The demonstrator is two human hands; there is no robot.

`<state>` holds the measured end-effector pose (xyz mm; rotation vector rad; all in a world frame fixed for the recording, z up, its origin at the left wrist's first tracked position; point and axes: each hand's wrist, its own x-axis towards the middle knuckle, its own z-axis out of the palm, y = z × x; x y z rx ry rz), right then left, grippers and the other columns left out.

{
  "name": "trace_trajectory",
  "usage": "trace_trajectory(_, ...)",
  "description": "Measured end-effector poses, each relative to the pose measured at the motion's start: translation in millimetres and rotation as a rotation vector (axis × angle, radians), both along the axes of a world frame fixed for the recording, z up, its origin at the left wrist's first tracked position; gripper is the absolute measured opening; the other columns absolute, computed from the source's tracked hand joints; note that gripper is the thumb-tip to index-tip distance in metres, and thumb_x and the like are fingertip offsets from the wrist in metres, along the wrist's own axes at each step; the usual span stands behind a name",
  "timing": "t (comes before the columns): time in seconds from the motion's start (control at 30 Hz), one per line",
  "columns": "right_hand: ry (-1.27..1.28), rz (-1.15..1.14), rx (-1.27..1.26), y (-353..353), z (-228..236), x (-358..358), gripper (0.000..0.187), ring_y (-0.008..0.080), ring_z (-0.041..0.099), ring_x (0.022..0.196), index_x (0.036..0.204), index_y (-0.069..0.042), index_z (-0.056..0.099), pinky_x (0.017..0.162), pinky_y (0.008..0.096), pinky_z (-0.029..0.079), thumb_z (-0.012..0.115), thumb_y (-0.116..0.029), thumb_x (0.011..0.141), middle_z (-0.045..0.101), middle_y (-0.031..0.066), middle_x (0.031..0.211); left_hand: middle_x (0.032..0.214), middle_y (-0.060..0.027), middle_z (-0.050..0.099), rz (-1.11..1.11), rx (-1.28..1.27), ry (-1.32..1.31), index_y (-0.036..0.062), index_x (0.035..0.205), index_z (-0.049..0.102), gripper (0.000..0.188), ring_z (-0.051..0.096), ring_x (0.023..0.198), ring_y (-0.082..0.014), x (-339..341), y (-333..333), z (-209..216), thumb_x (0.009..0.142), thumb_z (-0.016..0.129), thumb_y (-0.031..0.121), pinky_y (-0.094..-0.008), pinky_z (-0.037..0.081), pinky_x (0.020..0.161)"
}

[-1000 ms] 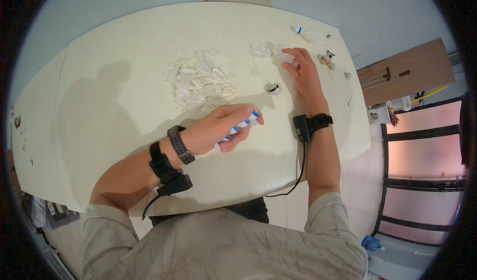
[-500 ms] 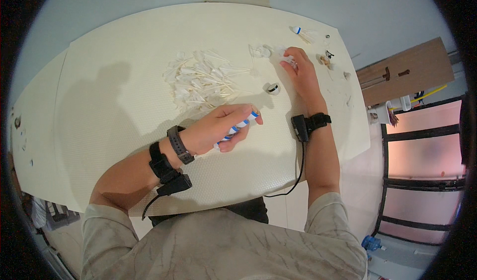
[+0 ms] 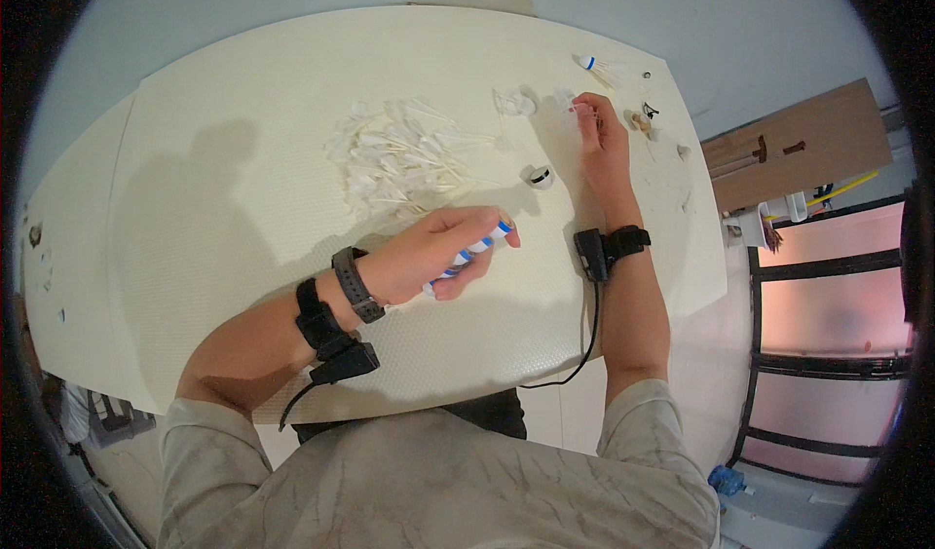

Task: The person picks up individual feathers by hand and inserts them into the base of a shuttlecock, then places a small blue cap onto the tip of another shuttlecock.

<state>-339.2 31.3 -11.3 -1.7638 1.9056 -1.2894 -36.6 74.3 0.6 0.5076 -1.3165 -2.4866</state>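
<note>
My left hand (image 3: 424, 252) is wrapped round several white shuttlecock corks with blue bands (image 3: 481, 246), lined up in a row under the thumb. Farther off at the right, my right hand (image 3: 606, 145) has its fingers curled in toward the thumb beside a small whitish see-through thing (image 3: 566, 99). What lies between those fingertips is too small to tell. A loose pile of white feathers (image 3: 397, 154) spreads out beyond the left hand. Between the two hands sits a small white piece with a black band (image 3: 540, 176).
A shuttlecock with a blue band (image 3: 588, 63) lies at the far right of the white table (image 3: 243, 305). Near it are a whitish roll (image 3: 519, 104) and small scraps (image 3: 641, 123). Past the right edge stand a wooden board (image 3: 808, 135) and a white container (image 3: 752, 227).
My right hand has turned, its thumb moving right and its fingers drawing in, away from the whitish see-through thing. The left hand keeps its hold on the corks.
</note>
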Motion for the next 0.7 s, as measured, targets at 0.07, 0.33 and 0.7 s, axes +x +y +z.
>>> trace_trajectory(0.07, -0.095, 0.024, -0.123, -2.5, -3.0, -1.0, 0.023, 0.0125, 0.054, 0.078, 0.107, 0.000, 0.064, 0.072, 0.0294, 0.047, 0.059, -0.022, 0.103, 0.063, 0.0055, 0.084, 0.059, 0.0043, 0.042, -0.001, 0.006, 0.001, 0.0039, 0.114, 0.060, 0.046, 0.034, 0.043, -0.0046, -0.2, 0.2, 0.3, 0.110, 0.040, 0.046, -0.0216, 0.029, 0.042)
trace_trajectory(0.33, 0.090, 0.025, 0.300, 22.4, 33.8, 2.0, 0.040, 0.0141, 0.053, 0.070, 0.093, 0.003, 0.069, 0.067, 0.0314, 0.047, 0.067, -0.037, 0.097, 0.062, 0.0067, 0.074, 0.061, 0.0026, 0.044, -0.010, -0.033, 0.006, 0.0029, 0.118, 0.056, 0.046, 0.037, 0.044, -0.0051, 4.3, -0.6, -0.8, 0.111, 0.036, 0.044, -0.0215, 0.031, 0.041)
trace_trajectory(0.7, 0.225, -0.135, 0.425, 27.3, 40.4, -12.3, 0.051, 0.0221, 0.063, 0.066, 0.103, 0.001, 0.075, 0.065, 0.0373, 0.051, 0.069, -0.049, 0.093, 0.071, 0.0181, 0.078, 0.059, 0.0041, 0.042, 0.008, -0.008, -0.024, 0.0025, 0.114, 0.059, 0.046, 0.035, 0.043, -0.0047, 0.9, -0.1, 1.6, 0.109, 0.041, 0.045, -0.0215, 0.030, 0.042)
